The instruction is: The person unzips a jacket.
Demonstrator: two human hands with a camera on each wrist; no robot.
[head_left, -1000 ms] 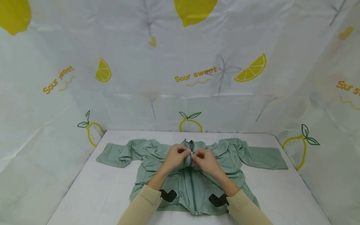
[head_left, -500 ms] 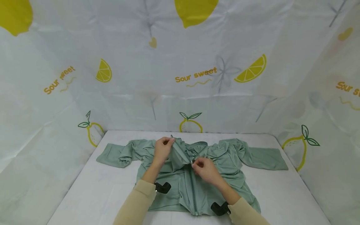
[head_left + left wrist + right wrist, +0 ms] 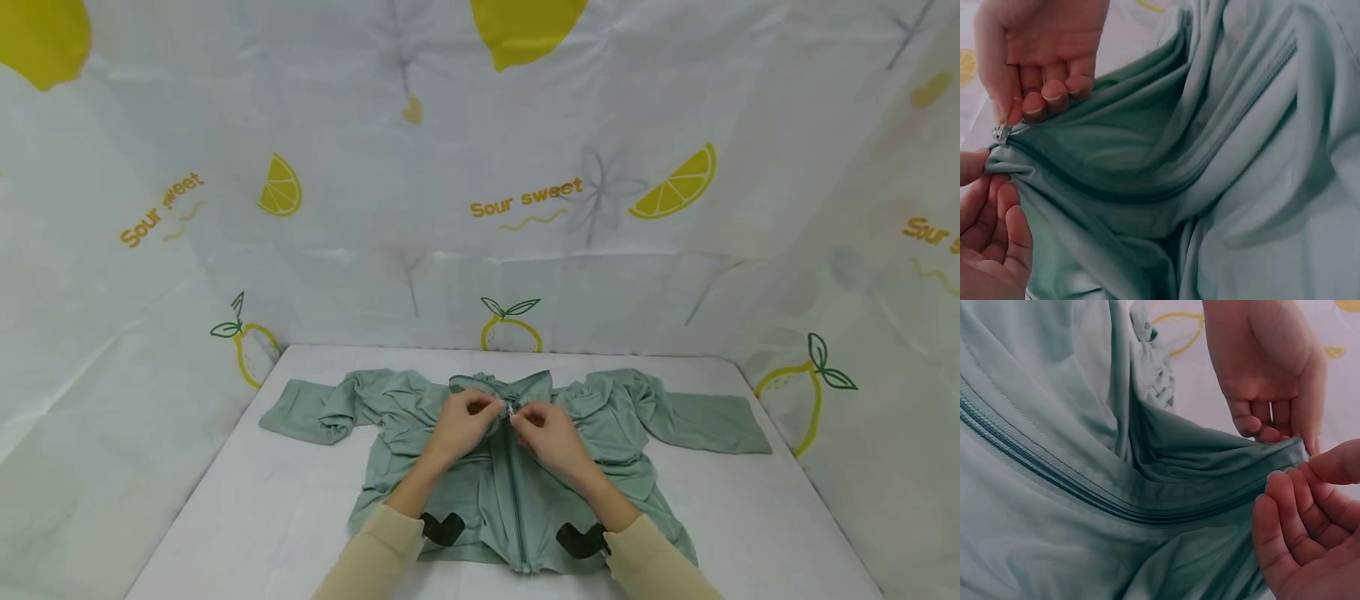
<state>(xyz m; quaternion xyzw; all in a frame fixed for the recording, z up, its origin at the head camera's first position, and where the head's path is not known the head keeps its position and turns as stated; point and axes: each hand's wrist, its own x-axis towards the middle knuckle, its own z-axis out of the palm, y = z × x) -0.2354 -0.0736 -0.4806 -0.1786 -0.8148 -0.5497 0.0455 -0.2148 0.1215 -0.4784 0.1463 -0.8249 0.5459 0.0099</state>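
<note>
L hand [image 3: 461, 423] pinches jacket [image 3: 480, 483] fabric just beside zip slider [image 3: 1000, 133], prob. to tension the tape. Jacket lies rumpled at ctr. of table [image 3: 240, 508], sleeves out sideways, zip [image 3: 516, 500] up, prob. for access. R hand [image 3: 551, 437] pinches slider, prob. for ctrl.

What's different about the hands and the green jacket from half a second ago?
The left hand let go of the collar edge and moved right and a little toward the person. Now it pinches cloth beside the zipper slider. The right hand shifted slightly away from the person, its fingers still holding the slider. The sleeves stayed spread out sideways.
</note>
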